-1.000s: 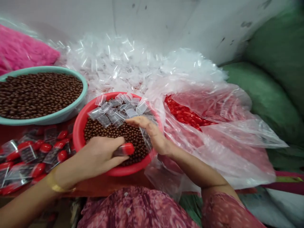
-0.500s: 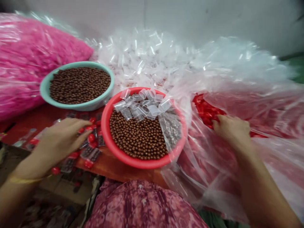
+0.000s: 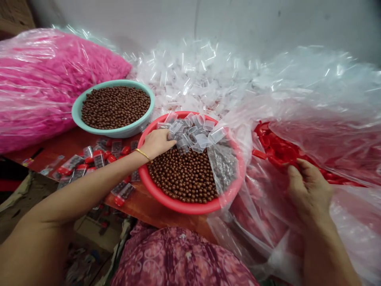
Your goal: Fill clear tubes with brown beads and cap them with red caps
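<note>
My left hand [image 3: 157,143] reaches over the rim of a red basin [image 3: 175,206], fingers closed at the edge of a heap of clear plastic containers [image 3: 192,131]. It seems to pinch one container [image 3: 176,126], partly hidden by the fingers. The containers lie on small round brown balls [image 3: 181,174] that fill the basin. At the mouth of a clear plastic bag [image 3: 268,210], my right hand [image 3: 311,186] has thumb and index finger closed on a red cap [image 3: 285,161]. More red caps [image 3: 264,133] show in the bag's opening.
A pale green basin [image 3: 77,113] of brown balls [image 3: 116,106] stands behind left, beside a bag of pink pieces [image 3: 65,67]. Filled red-capped containers [image 3: 99,159] lie left of the red basin. Clear containers [image 3: 190,79] are heaped at the back, below a wall [image 3: 238,20].
My left hand has moved right, from above the filled containers to the clear ones in the red basin. My right hand has drawn slightly back with a red cap. The view has shifted.
</note>
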Motion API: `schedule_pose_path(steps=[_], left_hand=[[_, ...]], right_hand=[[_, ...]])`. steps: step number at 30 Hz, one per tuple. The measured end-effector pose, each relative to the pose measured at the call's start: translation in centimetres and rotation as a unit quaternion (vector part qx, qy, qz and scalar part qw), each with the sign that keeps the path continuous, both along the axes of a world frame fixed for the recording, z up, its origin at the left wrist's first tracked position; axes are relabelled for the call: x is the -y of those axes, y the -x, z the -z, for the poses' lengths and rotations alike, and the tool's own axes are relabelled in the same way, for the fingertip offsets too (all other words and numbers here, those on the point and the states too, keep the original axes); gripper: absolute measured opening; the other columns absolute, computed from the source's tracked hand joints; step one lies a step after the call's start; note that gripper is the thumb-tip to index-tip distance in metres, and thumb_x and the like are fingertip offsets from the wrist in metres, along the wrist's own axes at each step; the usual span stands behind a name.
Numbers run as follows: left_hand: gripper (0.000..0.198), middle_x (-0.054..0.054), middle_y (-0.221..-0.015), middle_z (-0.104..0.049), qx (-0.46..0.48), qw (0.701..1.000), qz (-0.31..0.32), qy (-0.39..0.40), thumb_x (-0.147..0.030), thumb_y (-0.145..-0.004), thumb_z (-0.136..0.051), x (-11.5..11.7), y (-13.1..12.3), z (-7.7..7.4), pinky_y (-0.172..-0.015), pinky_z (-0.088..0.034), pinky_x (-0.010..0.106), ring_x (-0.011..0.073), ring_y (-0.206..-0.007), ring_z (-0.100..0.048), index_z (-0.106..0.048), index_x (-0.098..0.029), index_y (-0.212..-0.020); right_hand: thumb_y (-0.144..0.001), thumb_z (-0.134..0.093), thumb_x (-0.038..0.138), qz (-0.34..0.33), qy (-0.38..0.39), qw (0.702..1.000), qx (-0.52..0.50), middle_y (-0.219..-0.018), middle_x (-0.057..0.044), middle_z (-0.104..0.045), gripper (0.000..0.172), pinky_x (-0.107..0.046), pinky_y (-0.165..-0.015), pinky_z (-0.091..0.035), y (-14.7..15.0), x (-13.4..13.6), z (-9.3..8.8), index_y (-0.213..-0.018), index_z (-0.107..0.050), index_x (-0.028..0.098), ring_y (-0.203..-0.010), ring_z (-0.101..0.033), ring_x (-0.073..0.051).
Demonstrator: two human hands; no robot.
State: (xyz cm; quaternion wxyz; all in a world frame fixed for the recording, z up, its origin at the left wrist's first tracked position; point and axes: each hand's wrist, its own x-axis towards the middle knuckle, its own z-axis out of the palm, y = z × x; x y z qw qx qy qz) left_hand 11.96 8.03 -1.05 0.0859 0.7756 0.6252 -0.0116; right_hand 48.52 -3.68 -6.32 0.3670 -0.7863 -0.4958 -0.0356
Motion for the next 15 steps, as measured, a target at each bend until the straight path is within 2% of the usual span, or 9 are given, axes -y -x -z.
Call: schedule_pose_path(steps=[2,4,6,8,12,15], left_hand=[[0.03,0.007,-0.093,-0.07,-0.017,0.999,0.029,-0.022,-0.04,-0.087,-0.049,0.5,0.2,-0.7,-0.069,-0.047,0.027,0.02,-0.085,-0.065,-0.062,-0.014,-0.097],[0.024,0.007,-0.091,-0.07,-0.077,0.99,0.116,-0.037,-0.032,-0.088,-0.048,1.6,0.6,-1.7,-0.07,-0.046,0.027,0.0199,-0.086,-0.064,-0.063,-0.014,-0.095],[0.021,0.009,-0.087,-0.069,-0.139,0.964,0.224,-0.013,-0.021,-0.089,-0.045,2.8,0.6,-2.4,-0.071,-0.047,0.028,0.02,-0.084,-0.064,-0.065,-0.014,-0.088],[0.023,0.012,-0.084,-0.068,-0.17,0.939,0.296,0.024,-0.011,-0.087,-0.043,3.9,0.1,-2.6,-0.069,-0.048,0.029,0.0207,-0.082,-0.064,-0.066,-0.012,-0.082],[0.026,0.016,-0.082,-0.068,-0.13,0.927,0.346,0.064,-0.003,-0.083,-0.042,4.4,-2.2,-0.8,-0.066,-0.049,0.031,0.0233,-0.079,-0.065,-0.067,-0.009,-0.082],[0.021,0.011,-0.08,-0.069,-0.019,0.941,0.324,0.096,-0.005,-0.079,-0.047,3.4,-3.4,1.0,-0.072,-0.049,0.032,0.0219,-0.078,-0.065,-0.067,-0.012,-0.083]], right_hand=[[-0.069,-0.047,0.045,0.002,-0.024,1.0,-0.011,-0.086,-0.01,-0.071,0.045,-0.038,-0.072,-0.052,-0.1,-0.1,0.2,-0.1,-0.066,0.019,-0.071,-0.065,-0.022],[-0.068,-0.047,0.045,-0.004,-0.042,0.999,-0.024,-0.084,-0.01,-0.071,0.045,-0.038,-0.074,-0.052,-0.2,-0.2,0.2,-0.098,-0.067,0.018,-0.074,-0.066,-0.022],[-0.069,-0.048,0.045,-0.011,-0.048,0.998,-0.032,-0.085,-0.011,-0.071,0.045,-0.038,-0.075,-0.052,-0.2,-0.2,0.3,-0.098,-0.067,0.017,-0.075,-0.066,-0.022],[-0.069,-0.048,0.045,-0.012,-0.052,0.998,-0.039,-0.086,-0.01,-0.071,0.044,-0.038,-0.077,-0.052,-0.1,-0.2,0.3,-0.098,-0.067,0.017,-0.075,-0.066,-0.021],[-0.07,-0.049,0.041,-0.01,-0.048,0.996,-0.075,-0.085,-0.012,-0.07,0.038,-0.04,-0.082,-0.05,0.6,-0.1,-0.1,-0.095,-0.064,0.017,-0.079,-0.065,-0.022],[-0.068,-0.05,0.038,-0.007,-0.062,0.989,-0.135,-0.081,-0.012,-0.068,0.028,-0.041,-0.078,-0.05,1.4,-0.1,-0.9,-0.088,-0.057,0.02,-0.07,-0.063,-0.022]])
